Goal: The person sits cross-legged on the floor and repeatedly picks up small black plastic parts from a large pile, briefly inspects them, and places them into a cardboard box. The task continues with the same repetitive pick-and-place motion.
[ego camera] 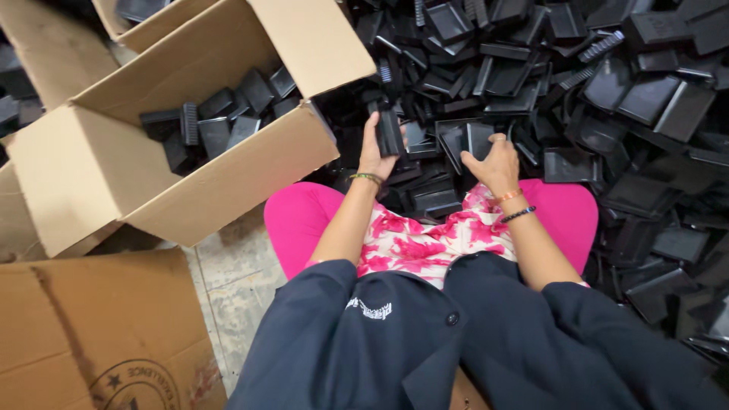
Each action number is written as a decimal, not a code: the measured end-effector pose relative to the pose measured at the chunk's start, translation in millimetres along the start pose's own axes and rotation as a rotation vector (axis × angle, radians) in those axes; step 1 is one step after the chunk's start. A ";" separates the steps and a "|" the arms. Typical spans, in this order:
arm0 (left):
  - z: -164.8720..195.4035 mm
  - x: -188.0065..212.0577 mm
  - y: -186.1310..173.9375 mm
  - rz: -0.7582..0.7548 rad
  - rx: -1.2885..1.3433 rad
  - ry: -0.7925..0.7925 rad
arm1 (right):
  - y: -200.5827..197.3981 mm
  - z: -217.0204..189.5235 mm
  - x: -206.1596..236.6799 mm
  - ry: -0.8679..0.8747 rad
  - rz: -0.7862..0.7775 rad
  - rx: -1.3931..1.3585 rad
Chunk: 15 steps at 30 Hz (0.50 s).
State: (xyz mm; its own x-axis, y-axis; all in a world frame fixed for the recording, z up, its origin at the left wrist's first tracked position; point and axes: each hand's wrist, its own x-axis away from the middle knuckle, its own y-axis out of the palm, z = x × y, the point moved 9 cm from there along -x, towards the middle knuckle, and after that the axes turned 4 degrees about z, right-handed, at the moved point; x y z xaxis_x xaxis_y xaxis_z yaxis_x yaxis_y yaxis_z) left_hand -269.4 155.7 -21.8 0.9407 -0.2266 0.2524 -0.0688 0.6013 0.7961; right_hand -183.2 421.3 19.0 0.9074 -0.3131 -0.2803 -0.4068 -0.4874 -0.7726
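My left hand [374,148] grips a small black plastic part [389,133], holding it upright just above the heap. My right hand [493,161] reaches into the big pile of black plastic trays [592,99], its fingers curled on the edge of a tray [478,140]. Whether it has gripped that tray I cannot tell. Both wrists wear bracelets. The pile spreads in front of my knees and to the right.
An open cardboard box [99,163] at the left holds several black parts [220,121]. A flat cardboard sheet [99,334] lies at lower left on the concrete floor [235,281]. Another box [137,23] stands behind. My pink trousers and dark coat fill the foreground.
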 end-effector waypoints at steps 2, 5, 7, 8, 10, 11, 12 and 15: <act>-0.5 13.9 -16.4 0.033 -0.068 -0.003 | -9.0 -32.7 4.0 -0.102 0.043 -0.002; -16.0 26.2 -22.6 0.117 -0.169 -0.034 | 15.8 -75.7 14.4 0.055 -0.177 -0.672; -21.1 28.4 -3.2 0.006 -0.213 0.033 | 35.4 -104.5 22.1 0.139 -0.314 -0.929; -22.0 29.8 7.5 -0.053 -0.235 0.066 | 43.8 -115.8 25.8 0.181 -0.382 -1.056; -18.7 32.5 15.6 -0.048 -0.313 0.123 | 48.3 -122.8 28.0 0.214 -0.370 -1.083; -16.4 34.7 18.4 -0.043 -0.350 0.151 | 49.7 -122.6 29.6 0.233 -0.365 -1.095; -15.4 36.8 19.7 -0.041 -0.371 0.152 | 50.6 -123.8 31.8 0.219 -0.385 -1.101; -17.9 43.6 16.8 -0.006 -0.410 0.131 | 49.6 -123.1 41.9 0.174 -0.417 -1.065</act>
State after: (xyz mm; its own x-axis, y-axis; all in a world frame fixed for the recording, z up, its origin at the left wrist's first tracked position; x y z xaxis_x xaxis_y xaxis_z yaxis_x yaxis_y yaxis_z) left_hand -223.5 169.6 -7.3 0.9767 -0.1477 0.1559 0.0495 0.8611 0.5060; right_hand -178.3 283.7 39.0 0.9990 -0.0340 0.0293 -0.0370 -0.9935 0.1077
